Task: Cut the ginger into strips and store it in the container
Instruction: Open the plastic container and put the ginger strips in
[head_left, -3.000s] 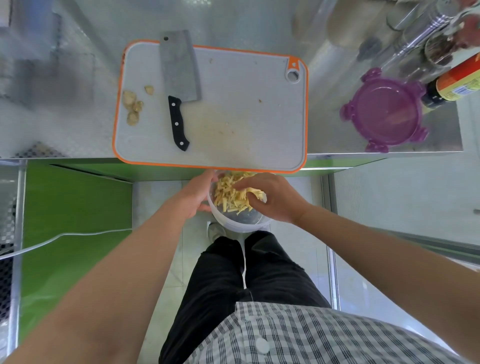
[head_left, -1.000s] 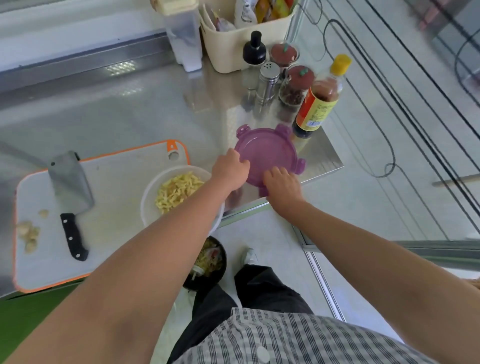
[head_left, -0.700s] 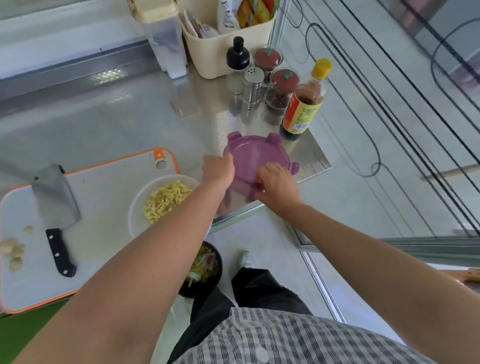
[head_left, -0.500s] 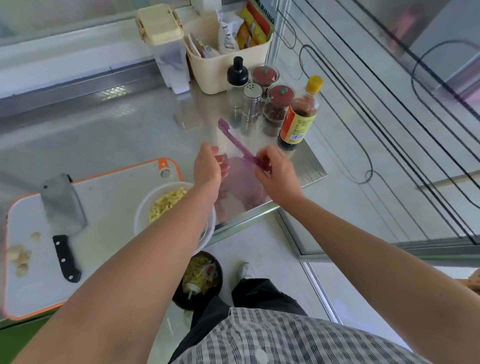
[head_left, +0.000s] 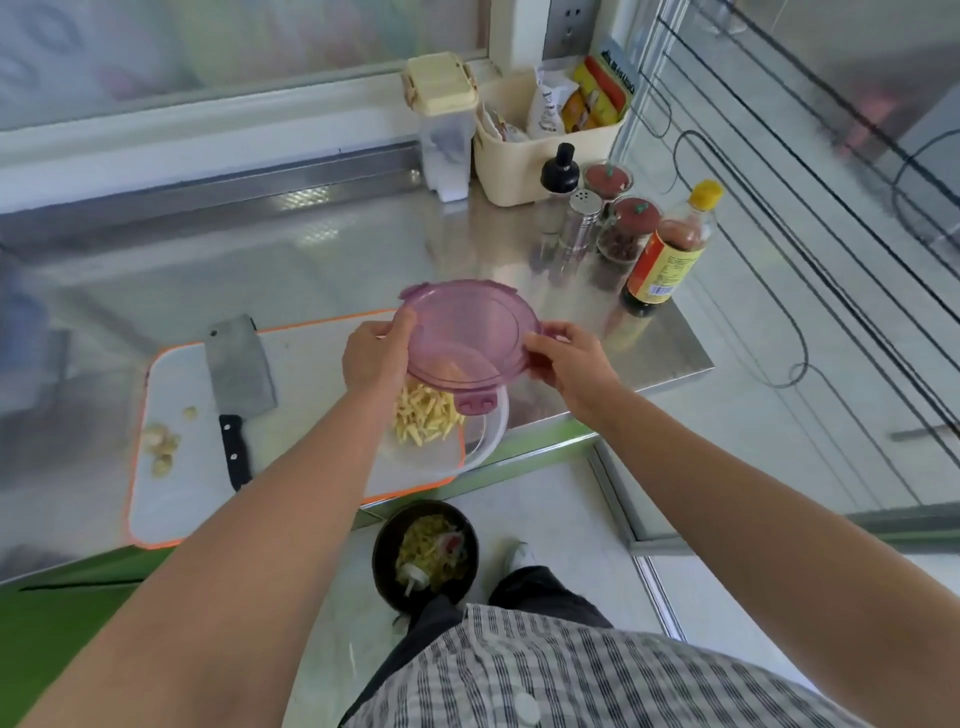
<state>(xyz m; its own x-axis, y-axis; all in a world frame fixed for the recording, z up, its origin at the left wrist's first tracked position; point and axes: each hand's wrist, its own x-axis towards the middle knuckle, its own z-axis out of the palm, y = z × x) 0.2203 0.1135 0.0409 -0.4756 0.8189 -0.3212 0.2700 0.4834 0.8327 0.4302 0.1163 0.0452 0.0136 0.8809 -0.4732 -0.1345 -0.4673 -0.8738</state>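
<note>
A round purple lid (head_left: 470, 332) hangs tilted above a clear plastic container (head_left: 488, 431) that holds yellow ginger strips (head_left: 423, 421). My left hand (head_left: 376, 353) grips the lid's left rim and my right hand (head_left: 569, 358) grips its right rim. The container stands on the right end of the orange-edged white cutting board (head_left: 182, 499). The lid covers the container's far half. A cleaver (head_left: 239, 374) with a black handle lies on the board, and a few ginger end pieces (head_left: 163, 447) sit at the board's left.
At the back right of the steel counter stand a soy sauce bottle (head_left: 667, 249), spice jars (head_left: 626, 228), a shaker (head_left: 579, 218), a cream basket (head_left: 540, 150) and a clear canister (head_left: 444, 130). A black bin (head_left: 423, 556) with scraps sits on the floor below the counter edge.
Both hands lifted the purple lid off the counter, turned it and carried it left, over the container of ginger strips.
</note>
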